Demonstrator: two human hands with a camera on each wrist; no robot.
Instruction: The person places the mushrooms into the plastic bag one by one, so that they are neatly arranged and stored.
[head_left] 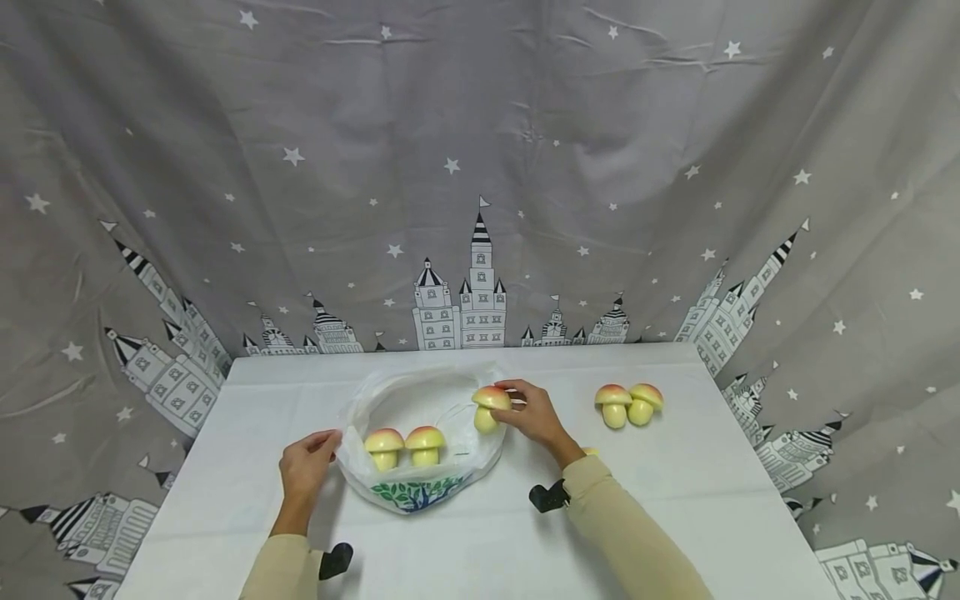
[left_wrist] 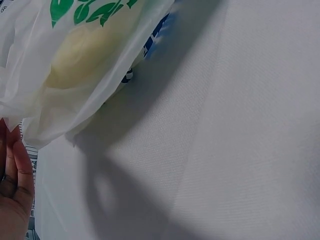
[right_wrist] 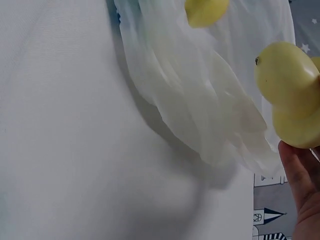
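Observation:
A white plastic bag (head_left: 480,467) with a green and blue tree print lies open on the table. Two toy mushrooms (head_left: 385,448) with yellow stems and reddish caps sit inside it. My left hand (head_left: 306,467) pinches the bag's left rim between thumb and fingers; in the left wrist view only part of that hand (left_wrist: 15,185) shows beside the bag (left_wrist: 100,75). At the bag's right rim, my right hand (head_left: 534,415) holds another toy mushroom (head_left: 487,408) over the opening. The right wrist view shows this mushroom (right_wrist: 287,85) close up against the fingers.
To the right, two more toy mushrooms (head_left: 613,406) stand touching on the white table (head_left: 712,483). A bit of yellow (head_left: 591,451) peeks out behind the right sleeve. A grey curtain (head_left: 480,125) with stars and castles hangs along the table's back edge.

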